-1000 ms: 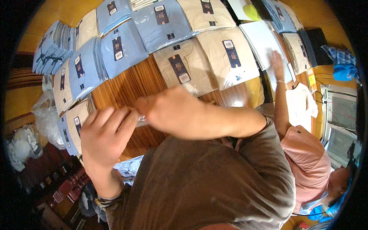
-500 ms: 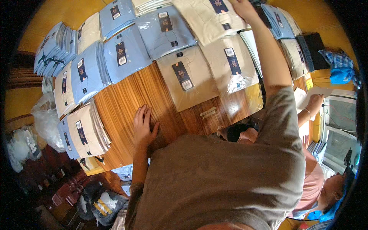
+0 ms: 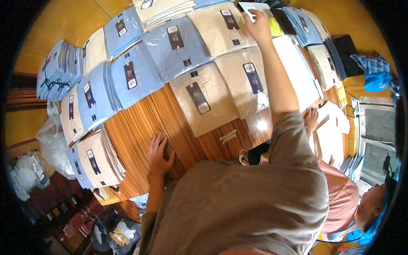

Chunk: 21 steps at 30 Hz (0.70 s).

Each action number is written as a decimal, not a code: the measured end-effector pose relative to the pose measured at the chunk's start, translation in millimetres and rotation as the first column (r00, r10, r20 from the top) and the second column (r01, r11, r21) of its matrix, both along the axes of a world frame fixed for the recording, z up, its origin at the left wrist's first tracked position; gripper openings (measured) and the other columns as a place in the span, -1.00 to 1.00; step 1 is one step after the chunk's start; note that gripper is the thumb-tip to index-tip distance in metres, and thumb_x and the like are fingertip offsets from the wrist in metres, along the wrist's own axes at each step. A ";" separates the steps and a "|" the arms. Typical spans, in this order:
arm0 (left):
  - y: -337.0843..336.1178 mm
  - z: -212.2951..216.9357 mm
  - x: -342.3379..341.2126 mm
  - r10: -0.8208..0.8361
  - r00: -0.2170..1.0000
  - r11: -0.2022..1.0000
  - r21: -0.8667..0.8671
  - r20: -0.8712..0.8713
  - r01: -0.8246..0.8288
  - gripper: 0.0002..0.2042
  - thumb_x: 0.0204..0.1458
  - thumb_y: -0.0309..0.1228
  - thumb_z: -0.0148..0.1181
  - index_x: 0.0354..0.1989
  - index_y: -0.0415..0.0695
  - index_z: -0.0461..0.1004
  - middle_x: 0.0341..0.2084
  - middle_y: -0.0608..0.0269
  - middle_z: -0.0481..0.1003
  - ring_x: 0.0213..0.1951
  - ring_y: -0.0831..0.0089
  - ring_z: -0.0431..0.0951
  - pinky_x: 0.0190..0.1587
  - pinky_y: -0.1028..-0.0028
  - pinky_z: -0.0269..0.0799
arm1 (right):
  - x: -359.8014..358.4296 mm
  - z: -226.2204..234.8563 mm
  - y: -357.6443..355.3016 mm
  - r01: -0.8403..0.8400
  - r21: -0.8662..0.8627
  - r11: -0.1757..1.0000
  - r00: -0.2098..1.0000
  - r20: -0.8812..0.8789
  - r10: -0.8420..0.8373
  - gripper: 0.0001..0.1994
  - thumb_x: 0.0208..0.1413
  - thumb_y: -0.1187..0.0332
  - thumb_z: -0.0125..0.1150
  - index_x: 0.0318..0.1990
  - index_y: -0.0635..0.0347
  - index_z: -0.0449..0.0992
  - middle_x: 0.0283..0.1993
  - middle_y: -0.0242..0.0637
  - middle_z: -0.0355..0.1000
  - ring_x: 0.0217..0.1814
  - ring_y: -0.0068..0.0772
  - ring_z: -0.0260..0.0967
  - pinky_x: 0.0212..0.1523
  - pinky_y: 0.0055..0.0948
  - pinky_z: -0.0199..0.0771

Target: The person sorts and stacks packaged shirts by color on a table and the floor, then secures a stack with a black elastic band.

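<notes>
Wooden counter (image 3: 140, 127) fills the view, its grain running away from the person, ringed by stacks of folded shirts in clear bags. Left hand (image 3: 158, 154) lies flat and released on bare wood, fingers spread, grasping nothing. Right hand (image 3: 256, 25) is stretched far out across the counter, its grip touching the near edge of a white flat package (image 3: 250, 7); whether the fingers have closed on it cannot be told. That package lies just beyond the right grip, at the far rim, with the right hand much the nearer. Under the outstretched forearm sit beige bagged shirts (image 3: 204, 100), each bearing a dark, upright rectangular tag with a small white label. Left of them lie pale blue bagged shirts (image 3: 174, 46) with the same tags. Another person in a pink top (image 3: 340, 199) works to the right.
</notes>
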State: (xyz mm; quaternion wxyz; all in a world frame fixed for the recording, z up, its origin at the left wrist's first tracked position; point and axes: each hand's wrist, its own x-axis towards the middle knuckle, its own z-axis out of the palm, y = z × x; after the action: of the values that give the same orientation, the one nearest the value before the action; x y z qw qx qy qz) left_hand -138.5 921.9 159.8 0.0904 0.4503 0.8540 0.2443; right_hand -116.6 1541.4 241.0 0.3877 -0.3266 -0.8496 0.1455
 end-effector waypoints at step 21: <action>26.9 294.5 -4.5 -0.950 0.272 0.171 0.985 0.155 0.034 -0.80 0.30 -0.25 0.17 -0.22 -0.12 0.52 -0.56 0.27 0.55 -0.57 0.42 0.49 -0.48 0.44 0.45 | 136.3 -9.6 -468.9 -0.669 -0.294 0.682 0.631 0.259 0.731 -0.82 0.22 0.22 0.27 -0.20 0.12 0.58 -0.21 -0.23 0.56 -0.24 -0.09 0.57 -0.31 -0.15 0.61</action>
State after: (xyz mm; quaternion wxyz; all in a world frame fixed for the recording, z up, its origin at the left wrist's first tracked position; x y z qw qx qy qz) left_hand -142.9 948.9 454.3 0.3121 0.5533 0.1826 0.7504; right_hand 19.7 1072.5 231.4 0.1101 -0.0223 -0.9489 0.2950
